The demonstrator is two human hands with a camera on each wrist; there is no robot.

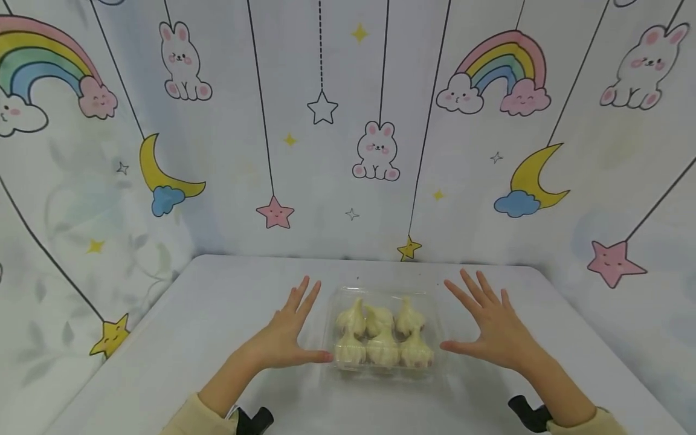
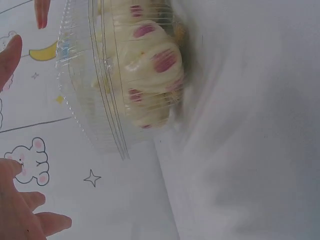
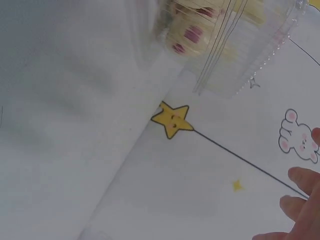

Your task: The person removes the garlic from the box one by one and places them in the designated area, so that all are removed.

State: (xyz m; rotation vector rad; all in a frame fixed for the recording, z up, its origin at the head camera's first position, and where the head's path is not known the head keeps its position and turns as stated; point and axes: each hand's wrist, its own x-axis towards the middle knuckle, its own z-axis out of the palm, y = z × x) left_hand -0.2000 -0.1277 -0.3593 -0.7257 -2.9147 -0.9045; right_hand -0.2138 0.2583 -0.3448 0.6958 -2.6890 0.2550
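A clear plastic clamshell box [image 1: 387,367] sits on the white table, its lid down over several garlic bulbs [image 1: 382,347]. Through the clear wall in the left wrist view, the bulbs [image 2: 145,55] look cream with purple patches. My left hand [image 1: 283,338] is spread to the left of the box, thumb tip close to its left side; whether it touches I cannot tell. To the right, my right hand [image 1: 497,332] is also spread, its thumb pointing at the box with a small gap. Neither hand holds anything. In the right wrist view only some fingers [image 3: 305,180] show.
The white table [image 1: 228,314] has rounded far corners. Behind and beside it hangs a pale backdrop [image 1: 326,157] printed with rabbits, stars, moons and rainbows. Dark straps [image 1: 255,420] sit at both wrists, by the light sleeves.
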